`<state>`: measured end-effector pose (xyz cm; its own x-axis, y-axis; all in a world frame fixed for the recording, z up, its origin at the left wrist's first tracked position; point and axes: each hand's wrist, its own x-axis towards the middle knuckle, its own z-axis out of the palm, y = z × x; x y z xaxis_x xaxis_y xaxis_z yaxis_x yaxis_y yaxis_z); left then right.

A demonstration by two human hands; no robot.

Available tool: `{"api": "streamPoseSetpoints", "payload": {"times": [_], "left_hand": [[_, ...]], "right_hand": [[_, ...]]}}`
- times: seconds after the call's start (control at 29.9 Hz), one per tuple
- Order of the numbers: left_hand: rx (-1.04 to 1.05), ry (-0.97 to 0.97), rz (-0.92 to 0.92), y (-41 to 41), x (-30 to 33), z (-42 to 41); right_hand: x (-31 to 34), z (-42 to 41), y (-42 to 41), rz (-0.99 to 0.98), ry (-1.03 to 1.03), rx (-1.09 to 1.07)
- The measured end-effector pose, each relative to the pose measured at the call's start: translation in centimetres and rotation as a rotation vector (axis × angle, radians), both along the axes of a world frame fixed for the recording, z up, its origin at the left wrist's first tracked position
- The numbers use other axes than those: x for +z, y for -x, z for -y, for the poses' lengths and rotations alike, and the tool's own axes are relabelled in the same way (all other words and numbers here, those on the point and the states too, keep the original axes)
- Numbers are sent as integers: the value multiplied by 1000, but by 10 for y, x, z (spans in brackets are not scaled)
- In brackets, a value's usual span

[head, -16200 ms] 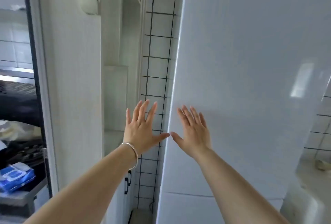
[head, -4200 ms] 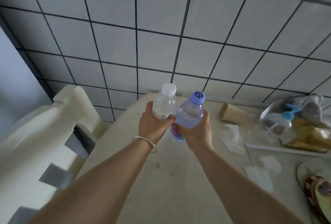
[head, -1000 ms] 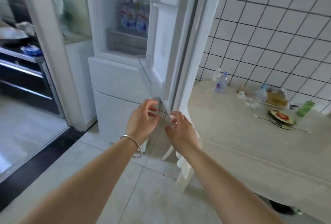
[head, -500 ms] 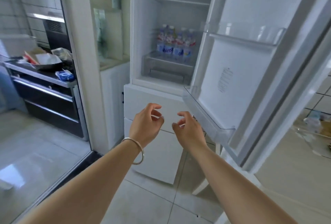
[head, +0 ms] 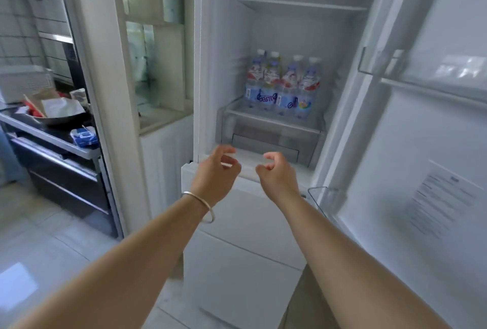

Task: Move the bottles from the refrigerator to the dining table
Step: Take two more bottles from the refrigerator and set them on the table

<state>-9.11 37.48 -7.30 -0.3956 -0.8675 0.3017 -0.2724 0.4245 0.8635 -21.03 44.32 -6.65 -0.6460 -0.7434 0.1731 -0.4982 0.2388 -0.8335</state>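
Observation:
The white refrigerator stands open in front of me. Several clear water bottles with white caps and red and blue labels stand in a tight group on its lower shelf, above a clear drawer. My left hand, with a silver bangle on the wrist, and my right hand are raised side by side below that shelf, at the level of the compartment's front edge. Both hands are empty with fingers curled and apart. The dining table is out of view.
The open fridge door with clear door bins fills the right side. A white pillar and a cabinet stand left of the fridge. Further left is a kitchen counter with a pan and a blue packet. Pale floor tiles lie below.
The view has closed in on the open fridge and the table has left the frame. Both empty hands have risen towards the bottle shelf.

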Motion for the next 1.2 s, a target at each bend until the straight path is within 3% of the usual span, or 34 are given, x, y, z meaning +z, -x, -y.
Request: {"api": "streamPoseSetpoints", "payload": {"times": [0.47, 0.7, 0.87, 1.0, 1.2], "left_hand": [[-122, -30, -60, 133, 9, 222], [-158, -36, -101, 213, 46, 316], [-89, 120, -78, 263, 62, 359], [25, 12, -181, 288, 67, 379], [-35, -23, -336, 325, 62, 406]], "right_hand": [[16, 205, 127, -4, 61, -154], [38, 297, 190, -60, 76, -248], [55, 341, 219, -195, 274, -290], [60, 365, 239, -361, 416, -337], [76, 395, 261, -305, 519, -346]]}}
